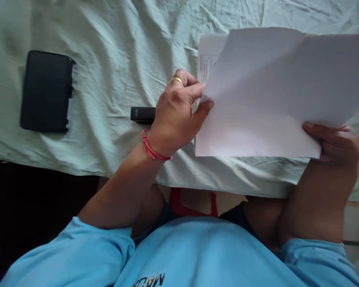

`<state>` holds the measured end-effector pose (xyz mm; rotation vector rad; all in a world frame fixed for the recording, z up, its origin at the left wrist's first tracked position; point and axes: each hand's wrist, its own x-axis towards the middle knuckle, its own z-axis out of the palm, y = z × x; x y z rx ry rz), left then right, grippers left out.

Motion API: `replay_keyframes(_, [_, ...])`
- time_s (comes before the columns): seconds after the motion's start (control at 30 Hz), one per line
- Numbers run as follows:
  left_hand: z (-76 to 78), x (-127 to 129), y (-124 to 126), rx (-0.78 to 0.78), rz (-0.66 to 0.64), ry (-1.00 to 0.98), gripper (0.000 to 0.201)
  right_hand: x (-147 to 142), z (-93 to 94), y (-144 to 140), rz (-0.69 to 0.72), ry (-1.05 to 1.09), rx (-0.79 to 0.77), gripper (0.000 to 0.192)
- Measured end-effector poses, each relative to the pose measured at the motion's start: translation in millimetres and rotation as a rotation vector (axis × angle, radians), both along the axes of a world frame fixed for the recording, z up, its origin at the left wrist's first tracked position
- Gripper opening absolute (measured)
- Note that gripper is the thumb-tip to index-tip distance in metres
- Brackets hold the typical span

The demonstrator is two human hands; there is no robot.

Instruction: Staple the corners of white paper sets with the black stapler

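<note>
Single head-worn view, looking steeply down and forward, close over the cloth-covered table [107,48] edge and lap

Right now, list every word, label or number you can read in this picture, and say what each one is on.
"MAD": partial letters, seen upside down, on the front of the blue shirt; the rest is cut off by the picture's edge.
Printed table on the lower sheet of paper, held by the left hand: too small and blurred to read.
Small mark on the black stapler: too small to read.
Top sheet, held by the right hand, and black case: no text shows.
</note>
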<state>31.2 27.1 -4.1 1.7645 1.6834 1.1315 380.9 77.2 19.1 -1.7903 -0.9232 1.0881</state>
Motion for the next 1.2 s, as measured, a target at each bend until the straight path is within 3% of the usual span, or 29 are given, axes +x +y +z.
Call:
replay_keyframes(0.23, [2.4, -2, -1, -0.01, 0.016, -0.038, 0.004, -4, -1.0, -2, -0.01, 0.004, 0.049, 0.054])
replay_keyframes(0.57, [13.3, -3, -2, -0.008, 0.033, -0.107, 0.021, 2, -7.1, -2, -0.03, -0.041, 0.074, 0.051])
replay_keyframes(0.73, [9.6, -3, 1, -0.087, -0.006, -0.123, 0.027, 3, -6.2, -2, -0.03, -0.028, 0.082, 0.049])
replay_keyframes(0.87, [7.8, -4, -2, -0.052, -0.011, -0.278, 0.018, -4, -0.9, -2, -0.063, -0.026, 0.091, 0.047])
replay_keyframes(1.03, [6.5, -4, -1, -0.022, 0.037, -0.417, 0.049, -5, 0.9, -4, -0.067, -0.025, 0.114, 0.042])
replay_keyframes(1.2, [7.5, -9, 3, -0.083, 0.004, -0.388, 0.015, 3, -6.7, -1, -0.028, -0.073, 0.163, 0.053])
